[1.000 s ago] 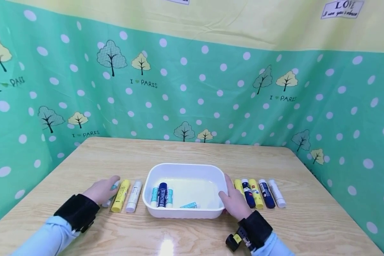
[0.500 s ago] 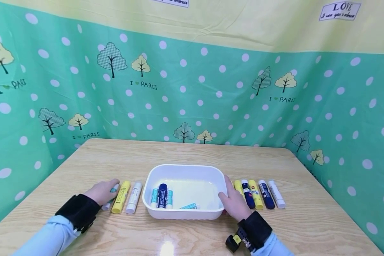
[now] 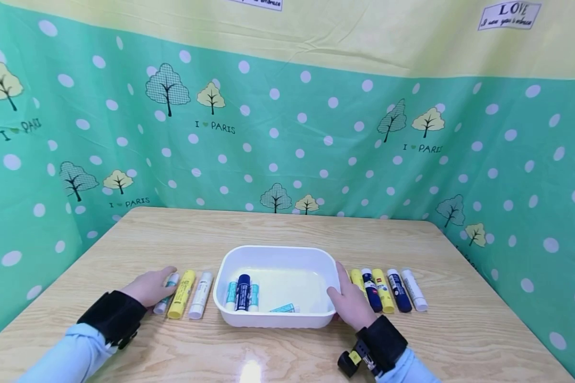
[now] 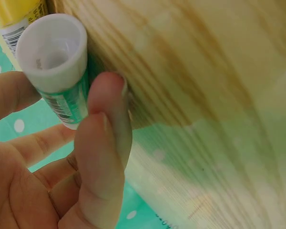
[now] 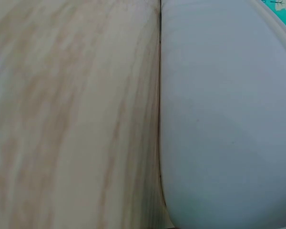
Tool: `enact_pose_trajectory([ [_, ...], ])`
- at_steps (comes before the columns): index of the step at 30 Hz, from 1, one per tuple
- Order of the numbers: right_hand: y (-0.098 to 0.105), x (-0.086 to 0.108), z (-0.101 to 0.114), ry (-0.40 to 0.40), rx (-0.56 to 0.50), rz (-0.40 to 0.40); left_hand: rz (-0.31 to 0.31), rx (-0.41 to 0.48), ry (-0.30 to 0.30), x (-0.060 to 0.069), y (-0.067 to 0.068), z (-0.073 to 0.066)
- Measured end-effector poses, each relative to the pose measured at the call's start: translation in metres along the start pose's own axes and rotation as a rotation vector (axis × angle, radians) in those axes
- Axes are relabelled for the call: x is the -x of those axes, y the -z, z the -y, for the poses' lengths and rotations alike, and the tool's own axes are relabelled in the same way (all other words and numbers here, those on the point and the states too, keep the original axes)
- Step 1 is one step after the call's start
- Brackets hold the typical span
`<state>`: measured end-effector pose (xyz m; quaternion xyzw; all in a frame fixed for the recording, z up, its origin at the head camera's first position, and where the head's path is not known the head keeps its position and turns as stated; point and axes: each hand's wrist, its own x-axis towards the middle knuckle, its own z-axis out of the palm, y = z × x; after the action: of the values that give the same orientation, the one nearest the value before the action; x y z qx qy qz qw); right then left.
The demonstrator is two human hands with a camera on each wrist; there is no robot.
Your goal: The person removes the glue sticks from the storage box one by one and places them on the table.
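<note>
My left hand [image 3: 149, 286] is at the left of the table beside a teal-and-white glue stick [image 3: 167, 293] lying there. In the left wrist view the glue stick [image 4: 62, 67] shows its white end, with loosely bent fingers [image 4: 107, 143] around it, not visibly pinching. To its right lie a yellow glue stick [image 3: 181, 294] and a white glue stick [image 3: 200, 296]. My right hand [image 3: 352, 302] grips the right rim of a white plastic basin [image 3: 278, 319], thumb over the edge. Inside are small teal glue sticks [image 3: 282, 308] and a dark blue one [image 3: 242, 292]. The right wrist view shows only basin wall [image 5: 224, 119] and tabletop.
Right of the basin lies a row of glue sticks: yellow [image 3: 383, 291], dark blue [image 3: 399, 291] and white [image 3: 414, 290] among them. The wooden table [image 3: 287, 226] ends at a green dotted curtain [image 3: 287, 154] behind and at the sides.
My left hand has drawn slightly left, uncovering more of the teal-and-white glue stick beside the yellow one. My right hand and the basin stay in place.
</note>
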<state>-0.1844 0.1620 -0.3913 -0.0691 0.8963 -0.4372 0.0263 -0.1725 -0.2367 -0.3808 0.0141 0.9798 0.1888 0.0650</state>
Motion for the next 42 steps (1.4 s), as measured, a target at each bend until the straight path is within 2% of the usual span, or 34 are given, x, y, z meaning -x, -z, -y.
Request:
enact_pose_trajectory([
  [8,-0.001,0.0,-0.002,-0.006,-0.005,0.005,0.001,0.015,0.008,0.003,0.001,0.002],
  [18,0.0,0.0,-0.003,-0.013,-0.002,-0.002,0.028,0.042,0.011,0.008,0.008,-0.003],
  [33,0.0,0.0,-0.002,-0.039,-0.036,0.0,0.013,0.048,0.001,0.008,0.007,0.002],
  [37,0.0,-0.001,-0.001,-0.039,-0.03,0.002,0.021,0.044,0.016,0.008,0.009,0.004],
  [42,0.001,-0.001,0.001,-0.045,-0.025,-0.002,-0.005,0.022,0.02,0.01,0.016,0.003],
])
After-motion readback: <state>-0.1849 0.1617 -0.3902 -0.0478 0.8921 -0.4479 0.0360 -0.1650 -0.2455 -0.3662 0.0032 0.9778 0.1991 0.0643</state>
